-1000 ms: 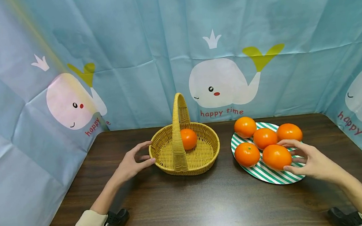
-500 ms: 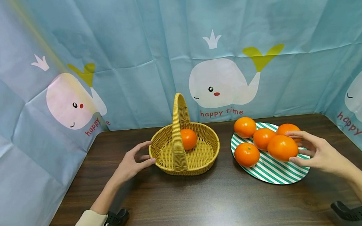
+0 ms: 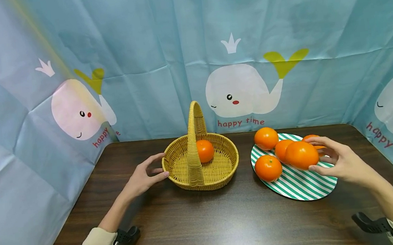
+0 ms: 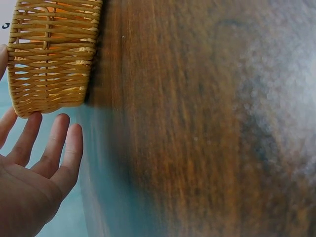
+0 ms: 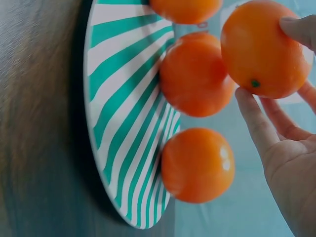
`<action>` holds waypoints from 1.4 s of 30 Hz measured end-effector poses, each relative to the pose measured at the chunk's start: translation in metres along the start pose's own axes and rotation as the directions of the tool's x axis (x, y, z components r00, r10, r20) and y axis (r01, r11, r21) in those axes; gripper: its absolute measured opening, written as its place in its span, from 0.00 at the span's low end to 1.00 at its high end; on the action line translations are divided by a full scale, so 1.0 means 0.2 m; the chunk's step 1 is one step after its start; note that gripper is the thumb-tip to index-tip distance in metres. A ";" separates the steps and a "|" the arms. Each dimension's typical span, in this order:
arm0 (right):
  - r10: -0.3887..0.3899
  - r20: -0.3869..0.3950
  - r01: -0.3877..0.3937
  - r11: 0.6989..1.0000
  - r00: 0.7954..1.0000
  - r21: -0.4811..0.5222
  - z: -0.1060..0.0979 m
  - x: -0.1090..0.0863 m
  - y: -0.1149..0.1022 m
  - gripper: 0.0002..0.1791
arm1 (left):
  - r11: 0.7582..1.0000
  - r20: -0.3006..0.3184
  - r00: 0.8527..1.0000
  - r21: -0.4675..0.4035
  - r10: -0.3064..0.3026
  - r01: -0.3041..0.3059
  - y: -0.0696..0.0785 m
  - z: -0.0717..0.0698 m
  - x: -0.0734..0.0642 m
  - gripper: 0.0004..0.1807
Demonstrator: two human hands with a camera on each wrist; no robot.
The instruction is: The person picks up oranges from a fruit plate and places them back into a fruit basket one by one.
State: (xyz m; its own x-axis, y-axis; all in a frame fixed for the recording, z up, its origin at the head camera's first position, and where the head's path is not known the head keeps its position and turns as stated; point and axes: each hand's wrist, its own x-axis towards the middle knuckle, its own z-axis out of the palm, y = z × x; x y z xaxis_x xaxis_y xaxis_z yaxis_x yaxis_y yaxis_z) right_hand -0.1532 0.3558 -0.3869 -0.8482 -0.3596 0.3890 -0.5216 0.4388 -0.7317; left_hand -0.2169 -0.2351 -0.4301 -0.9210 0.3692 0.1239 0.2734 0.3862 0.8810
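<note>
Because a smooth, round fruit offers no edge to catch, we judge, the right hand (image 3: 342, 163) holds one orange (image 3: 302, 155) between thumb and spread fingertips, raised off the plate (image 3: 305, 189); whether it touches its neighbour we cannot tell. The left hand (image 3: 145, 178) is wide, fingers extended, its tips touching the end of the basket (image 3: 221, 183) at two places along the rim; we read this as a light touch that steadies it. The handle (image 3: 194, 158) arches upright across the middle, leaving an opening on either side, and a second orange (image 3: 205, 151) lies inside, partly behind it. Four more oranges (image 3: 268, 168) rest on the plate, well apart from the basket on the table (image 3: 228, 223).
</note>
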 end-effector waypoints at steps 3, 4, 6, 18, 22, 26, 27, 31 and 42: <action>-0.016 0.006 0.016 1.000 1.000 0.007 0.01 0.03 -0.02 0.41 | 1.000 0.000 1.000 -0.001 0.005 -0.005 0.00 0.00 0.00 0.36; -0.017 0.007 0.017 1.000 1.000 0.009 0.01 0.04 -0.02 0.41 | 1.000 0.000 1.000 -0.001 0.006 -0.006 0.00 0.00 0.00 0.36; -0.020 0.015 0.020 1.000 1.000 0.020 0.02 0.06 -0.02 0.42 | 1.000 -0.001 1.000 -0.002 0.008 -0.008 0.00 0.00 0.00 0.36; -0.021 0.062 0.014 0.994 0.998 0.112 0.11 0.19 -0.05 0.39 | 1.000 -0.010 1.000 0.000 -0.006 0.006 -0.01 0.00 -0.01 0.37; -0.020 0.068 0.012 0.992 0.997 0.123 0.14 0.24 -0.06 0.39 | 1.000 -0.010 1.000 0.000 -0.003 0.003 -0.01 0.00 0.00 0.37; -0.009 0.072 0.000 0.992 0.997 0.128 0.17 0.29 -0.08 0.38 | 1.000 -0.006 1.000 -0.007 0.001 -0.001 -0.01 0.00 0.00 0.36; -0.009 0.073 0.000 0.992 0.997 0.125 0.19 0.30 -0.09 0.38 | 1.000 -0.005 1.000 -0.006 0.002 -0.002 -0.01 0.00 0.00 0.36; -0.023 0.087 0.011 0.992 0.996 0.129 0.24 0.35 -0.10 0.38 | 1.000 0.000 1.000 -0.005 0.008 -0.008 -0.01 0.00 0.00 0.36; -0.007 0.166 -0.023 0.985 0.986 0.173 0.39 0.47 -0.10 0.37 | 1.000 -0.003 1.000 -0.013 0.006 -0.007 -0.01 0.00 0.00 0.36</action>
State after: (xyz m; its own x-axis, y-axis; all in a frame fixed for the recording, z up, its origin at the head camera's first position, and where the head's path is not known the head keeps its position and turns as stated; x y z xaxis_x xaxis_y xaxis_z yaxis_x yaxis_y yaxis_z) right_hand -0.2152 0.2493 -0.3787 -0.8175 -0.4946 0.2952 -0.4784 0.2975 -0.8262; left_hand -0.2185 -0.2361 -0.4322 -0.9202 0.3689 0.1312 0.2758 0.3730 0.8859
